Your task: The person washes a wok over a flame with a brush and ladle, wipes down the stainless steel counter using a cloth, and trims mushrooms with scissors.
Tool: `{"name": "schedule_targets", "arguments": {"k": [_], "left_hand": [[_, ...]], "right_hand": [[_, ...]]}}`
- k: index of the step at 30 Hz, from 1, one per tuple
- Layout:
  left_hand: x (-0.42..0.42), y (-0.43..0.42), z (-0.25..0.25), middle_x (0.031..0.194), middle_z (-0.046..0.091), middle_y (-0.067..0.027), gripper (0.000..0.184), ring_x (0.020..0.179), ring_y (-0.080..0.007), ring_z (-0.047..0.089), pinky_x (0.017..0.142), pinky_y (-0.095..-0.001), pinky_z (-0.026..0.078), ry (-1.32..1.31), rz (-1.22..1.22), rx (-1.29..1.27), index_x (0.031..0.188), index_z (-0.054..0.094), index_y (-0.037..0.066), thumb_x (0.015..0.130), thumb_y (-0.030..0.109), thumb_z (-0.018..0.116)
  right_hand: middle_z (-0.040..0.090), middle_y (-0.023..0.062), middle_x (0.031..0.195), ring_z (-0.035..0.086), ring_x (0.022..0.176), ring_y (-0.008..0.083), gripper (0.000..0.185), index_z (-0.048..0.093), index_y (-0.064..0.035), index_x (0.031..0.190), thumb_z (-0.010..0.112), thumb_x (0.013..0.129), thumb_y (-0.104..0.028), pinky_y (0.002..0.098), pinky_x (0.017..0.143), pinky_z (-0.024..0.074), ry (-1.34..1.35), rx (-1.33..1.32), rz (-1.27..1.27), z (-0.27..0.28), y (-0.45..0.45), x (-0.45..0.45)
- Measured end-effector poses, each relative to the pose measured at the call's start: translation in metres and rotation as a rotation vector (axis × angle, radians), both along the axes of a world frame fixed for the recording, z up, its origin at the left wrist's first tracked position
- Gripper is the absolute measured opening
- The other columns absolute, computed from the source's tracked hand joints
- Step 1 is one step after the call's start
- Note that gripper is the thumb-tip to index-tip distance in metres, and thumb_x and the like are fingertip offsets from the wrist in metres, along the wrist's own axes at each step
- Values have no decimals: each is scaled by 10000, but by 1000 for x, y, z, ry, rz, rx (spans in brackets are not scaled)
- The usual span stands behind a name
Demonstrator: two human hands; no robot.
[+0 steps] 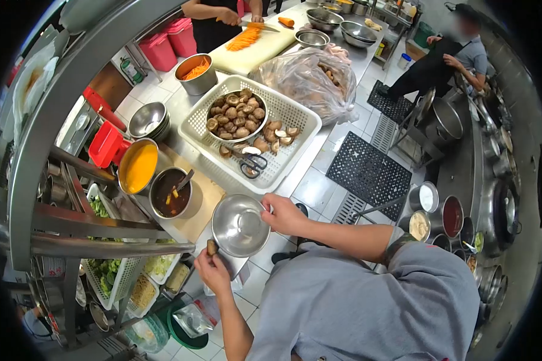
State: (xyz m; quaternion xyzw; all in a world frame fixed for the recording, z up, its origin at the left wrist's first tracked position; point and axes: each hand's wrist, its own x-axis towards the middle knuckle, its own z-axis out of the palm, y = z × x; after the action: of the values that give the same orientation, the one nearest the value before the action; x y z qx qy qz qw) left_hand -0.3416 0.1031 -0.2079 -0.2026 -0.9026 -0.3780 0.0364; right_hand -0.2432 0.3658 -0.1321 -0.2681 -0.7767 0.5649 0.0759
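A mushroom (212,246) is pinched between the fingertips of my left hand (214,274), just below the rim of a shiny metal bowl (241,225). My right hand (281,214) grips the right rim of this bowl at the counter's edge. Beyond it stands a white perforated basket (190,129), tilted in view, holding a round container of whole mushrooms (238,114). Cut mushroom pieces (277,135) lie loose in the basket, near black-handled scissors (253,165).
Pots of orange liquid (138,165) and dark sauce (171,192) stand left. A plastic bag (310,78) lies behind the basket. One person's hands (229,17) cut carrots on a board (265,51); another person (445,60) stands at the right beside pots.
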Motion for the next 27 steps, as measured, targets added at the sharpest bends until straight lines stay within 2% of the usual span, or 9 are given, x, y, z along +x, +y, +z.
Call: {"name": "schedule_targets", "arguments": {"k": [4,7,11,13,18,23,24,26,27], "left_hand": [[8,-10,0,1218,529,-240,326,1115,-414,543,964,-473,438,152,58,-37,1169,587,-1,846,43,588],[15,-11,-13,1299,499,-277,280,1222,-453,497,1027,-484,410,140,82,-46,1119,596,9,847,75,611],[16,-2,-20,1293,520,-292,174,1138,-423,558,928,-449,476,44,122,65,1010,589,16,895,133,648],[5,-6,-38,1229,551,-265,246,1043,-382,583,862,-418,495,-45,161,53,1071,559,4,879,111,669],[-3,-16,-61,1170,580,-198,449,961,-292,596,798,-381,507,-141,241,117,1270,505,-16,873,110,675],[22,-4,26,1147,586,-71,479,901,-133,590,707,-269,495,-615,510,614,1367,469,70,931,172,639],[27,3,45,1164,580,-55,488,913,-151,592,724,-289,508,-654,523,703,1384,457,91,943,179,647],[35,26,71,1204,566,-75,524,961,-173,607,769,-303,538,-595,441,767,1399,435,100,941,174,678],[37,42,86,1222,568,-87,484,999,-177,614,781,-303,547,-598,451,751,1369,472,90,936,157,678]], "right_hand": [[618,217,843,621,847,381,216,548,-9,866,658,869,-194,458,734,493,46,55,14,-25,-9,-13],[687,175,876,670,601,288,208,627,-21,920,673,912,-224,414,606,533,268,474,126,-5,15,-6],[691,177,757,681,694,356,232,705,-63,837,676,880,-289,465,650,535,115,633,-83,23,82,-67],[723,189,897,708,850,354,285,746,-58,892,687,771,-310,464,723,568,-366,587,138,-11,110,-116],[724,207,1007,711,960,336,286,743,-8,957,618,773,-188,448,807,568,-481,608,276,-17,109,-133],[732,178,1015,703,988,302,334,753,-17,969,677,767,-272,429,828,564,-548,627,588,-17,145,-137],[735,178,974,722,874,287,384,739,29,935,700,748,-304,418,751,582,-416,784,665,-19,153,-134],[726,203,882,697,620,294,435,717,71,855,733,739,-348,381,591,585,-469,534,554,-25,175,-125],[708,222,821,705,737,358,439,682,61,879,682,779,-367,448,751,561,-362,396,571,-11,185,-113]]}}
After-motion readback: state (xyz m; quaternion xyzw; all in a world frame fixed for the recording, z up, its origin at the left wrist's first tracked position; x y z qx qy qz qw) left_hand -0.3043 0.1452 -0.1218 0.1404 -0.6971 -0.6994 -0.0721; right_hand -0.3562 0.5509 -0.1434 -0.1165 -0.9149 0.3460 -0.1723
